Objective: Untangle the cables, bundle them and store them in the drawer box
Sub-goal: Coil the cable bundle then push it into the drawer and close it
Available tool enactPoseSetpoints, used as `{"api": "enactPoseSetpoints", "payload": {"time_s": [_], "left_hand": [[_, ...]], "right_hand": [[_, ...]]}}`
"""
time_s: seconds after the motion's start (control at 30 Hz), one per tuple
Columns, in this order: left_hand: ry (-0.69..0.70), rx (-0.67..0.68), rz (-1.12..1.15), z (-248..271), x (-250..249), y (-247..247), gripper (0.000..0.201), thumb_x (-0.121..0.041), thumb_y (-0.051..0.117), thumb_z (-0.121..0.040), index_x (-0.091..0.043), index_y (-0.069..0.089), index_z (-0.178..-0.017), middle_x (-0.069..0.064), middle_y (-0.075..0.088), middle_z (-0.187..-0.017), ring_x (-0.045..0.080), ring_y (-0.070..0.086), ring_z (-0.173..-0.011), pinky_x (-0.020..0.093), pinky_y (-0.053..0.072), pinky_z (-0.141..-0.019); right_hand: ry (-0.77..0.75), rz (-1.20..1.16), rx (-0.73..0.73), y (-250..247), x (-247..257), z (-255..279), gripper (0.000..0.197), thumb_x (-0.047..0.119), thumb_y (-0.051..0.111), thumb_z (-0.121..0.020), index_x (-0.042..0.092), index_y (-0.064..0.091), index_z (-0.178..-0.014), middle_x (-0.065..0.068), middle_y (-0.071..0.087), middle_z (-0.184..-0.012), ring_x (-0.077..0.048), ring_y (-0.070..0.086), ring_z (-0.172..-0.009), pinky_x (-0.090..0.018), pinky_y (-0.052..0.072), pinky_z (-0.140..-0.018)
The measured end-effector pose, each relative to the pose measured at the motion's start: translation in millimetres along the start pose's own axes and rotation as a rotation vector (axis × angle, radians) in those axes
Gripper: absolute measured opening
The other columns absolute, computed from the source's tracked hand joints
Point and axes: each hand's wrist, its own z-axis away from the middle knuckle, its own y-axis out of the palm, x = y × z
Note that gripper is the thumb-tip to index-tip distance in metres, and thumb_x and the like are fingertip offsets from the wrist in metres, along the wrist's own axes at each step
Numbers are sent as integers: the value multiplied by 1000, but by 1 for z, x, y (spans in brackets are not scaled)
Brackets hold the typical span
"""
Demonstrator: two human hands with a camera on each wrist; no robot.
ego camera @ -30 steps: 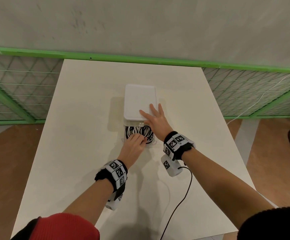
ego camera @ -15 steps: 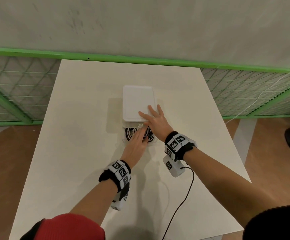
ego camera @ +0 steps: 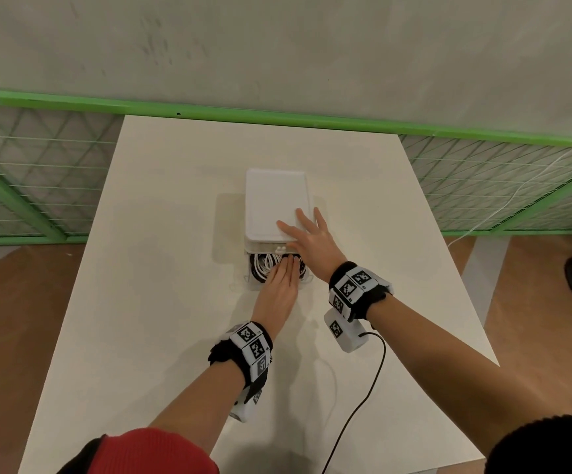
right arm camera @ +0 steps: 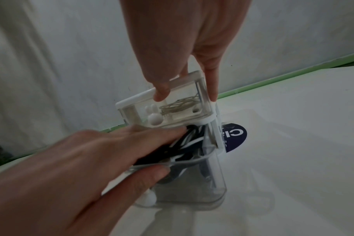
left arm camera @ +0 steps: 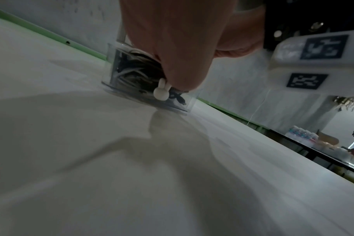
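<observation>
White table: bears every item below; green mesh fence runs behind it and to either side.

Left hand: fingers straight and together, flat on the bundled cables, thumb against the clear front wall of the lower drawer. Nothing gripped; it presses only. Marker band and white camera block on the wrist.

Bundled cables: black and white loops, packed inside the pulled-out lower drawer, under the left fingers.

Drawer box: white top, clear body, upright near the table's middle. 2 drawers visible; the upper one is pushed in, holds a pale coil and carries a white rabbit-shaped knob. A matching knob sits on the lower drawer's front.

Right hand: fingers spread and straight, lying flat on the box's top near its front right corner; holds nothing. A black lead trails from its wrist unit.
</observation>
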Motion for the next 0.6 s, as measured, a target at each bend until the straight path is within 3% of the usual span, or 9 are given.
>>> {"api": "enactPoseSetpoints", "payload": {"time_s": [0.07, 0.13, 0.3, 0.37, 0.47, 0.53, 0.6], "left_hand": [[8, 8, -59, -1, 0, -2, 73, -20, 77, -62, 0, 52, -128, 14, 61, -125, 24, 57, -118, 33, 41, -103], [21, 40, -121, 0, 5, -2, 67, -20, 67, -76, 0, 44, -135, 12, 56, -133, 22, 51, -125, 31, 35, -108], [52, -27, -125, -11, 13, 2, 58, -15, 46, -91, 3, 27, -143, 14, 42, -144, 24, 37, -135, 33, 24, -114], [70, -32, -64, -13, 15, 3, 59, -18, 61, -83, 1, 43, -135, 13, 54, -134, 23, 48, -127, 32, 34, -109], [182, -114, 23, -7, 25, 12, 52, -15, 82, -60, -4, 68, -108, 10, 70, -108, 22, 64, -105, 31, 52, -93], [166, -243, 42, -6, 28, 18, 44, -6, 80, -63, -1, 69, -105, 15, 68, -109, 26, 59, -110, 35, 52, -92], [125, -348, 78, 0, 27, 19, 35, 1, 66, -69, 1, 68, -104, 19, 63, -111, 28, 47, -113, 42, 52, -92]], "right_hand": [[7, 22, 15, 3, -2, 0, 51, 8, 47, -95, 21, 33, -143, -30, 27, -147, -50, 17, -137, -55, 13, -116], [12, 28, 15, 4, -2, 1, 56, 2, 46, -95, 23, 31, -144, -28, 25, -148, -51, 15, -137, -56, 18, -114], [2, 54, 15, -6, 0, 4, 54, -2, 38, -95, 17, 30, -144, -28, 25, -148, -49, 15, -138, -51, 5, -116], [-47, 73, 26, -2, -3, 1, 56, -2, 40, -93, 15, 29, -145, -30, 29, -145, -46, 21, -137, -53, 6, -117], [-25, 96, 46, 8, -3, -1, 57, 2, 45, -93, 17, 27, -145, -25, 37, -143, -46, 23, -137, -57, 11, -115], [-21, 123, 67, 13, -3, -2, 59, 3, 47, -93, 18, 25, -146, -21, 38, -144, -45, 23, -137, -57, 10, -115], [-13, 119, 78, 12, -2, -2, 61, 3, 47, -92, 21, 23, -146, -19, 36, -145, -46, 21, -138, -57, 14, -114]]}}
